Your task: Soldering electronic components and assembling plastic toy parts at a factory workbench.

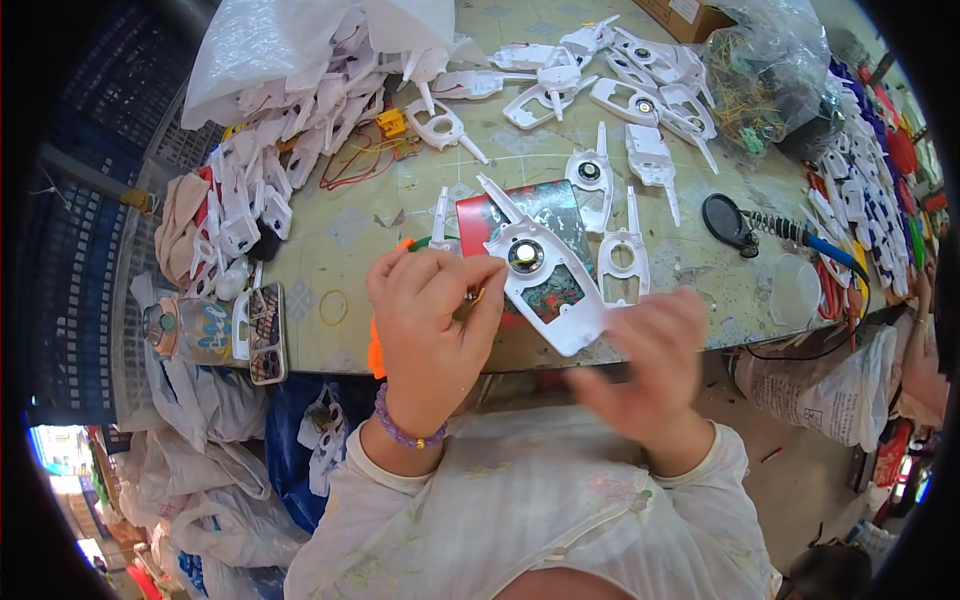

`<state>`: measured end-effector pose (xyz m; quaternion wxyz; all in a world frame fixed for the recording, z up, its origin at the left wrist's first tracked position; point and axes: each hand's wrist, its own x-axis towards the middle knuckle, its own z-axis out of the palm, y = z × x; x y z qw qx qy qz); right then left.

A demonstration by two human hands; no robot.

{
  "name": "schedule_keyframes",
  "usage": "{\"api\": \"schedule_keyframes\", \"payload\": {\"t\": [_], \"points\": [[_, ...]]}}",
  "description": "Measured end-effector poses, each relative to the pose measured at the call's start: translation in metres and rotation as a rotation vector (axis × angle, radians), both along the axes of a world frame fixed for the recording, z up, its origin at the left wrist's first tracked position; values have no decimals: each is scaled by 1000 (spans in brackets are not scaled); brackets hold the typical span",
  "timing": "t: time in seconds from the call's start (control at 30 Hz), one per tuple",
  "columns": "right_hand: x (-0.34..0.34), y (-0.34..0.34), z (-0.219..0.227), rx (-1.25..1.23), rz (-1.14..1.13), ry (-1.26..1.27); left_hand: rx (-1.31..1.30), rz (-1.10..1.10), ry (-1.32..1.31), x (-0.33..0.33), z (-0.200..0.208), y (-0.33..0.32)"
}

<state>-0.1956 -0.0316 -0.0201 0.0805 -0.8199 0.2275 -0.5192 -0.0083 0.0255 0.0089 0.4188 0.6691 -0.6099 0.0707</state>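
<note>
A white plastic shell (574, 328) with a long narrow arm and a cut-out window lies tilted in front of me. A round black speaker (526, 256) with a bright centre is set in it. My left hand (425, 325) is pinched closed at the shell's left edge; a small yellowish bit shows between thumb and finger, too small to name. My right hand (645, 370), smeared by motion, is at the shell's lower right end; whether it touches cannot be told. Under the shell is a flat red and dark patterned board (480, 222). An orange thing (376, 350) is partly hidden behind my left hand.
Similar white shells (590, 180) lie across the table, with a heap (310, 110) at the left. A soldering iron holder (730, 222) with a coiled spring stands at the right. A phone (267, 335) and a clear jar (190, 330) are at the left edge. Wires fill a clear bag (765, 90).
</note>
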Motion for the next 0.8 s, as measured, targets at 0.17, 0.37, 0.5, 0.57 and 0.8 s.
{"api": "schedule_keyframes", "payload": {"t": [0.17,0.37,0.5,0.57,0.8], "points": [[-86,-81,-20,247,-456,-764,15,-59,86,3,3,1],[-168,-135,-21,519,-557,-547,83,-117,351,3,5,0],[-189,-153,-12,608,-568,-273,161,-117,516,-2,9,-2],[-189,-156,-8,619,-561,-296,131,-138,363,-1,5,-5],[-193,-143,9,545,-602,-413,112,-94,-211,1,-2,-9]]}}
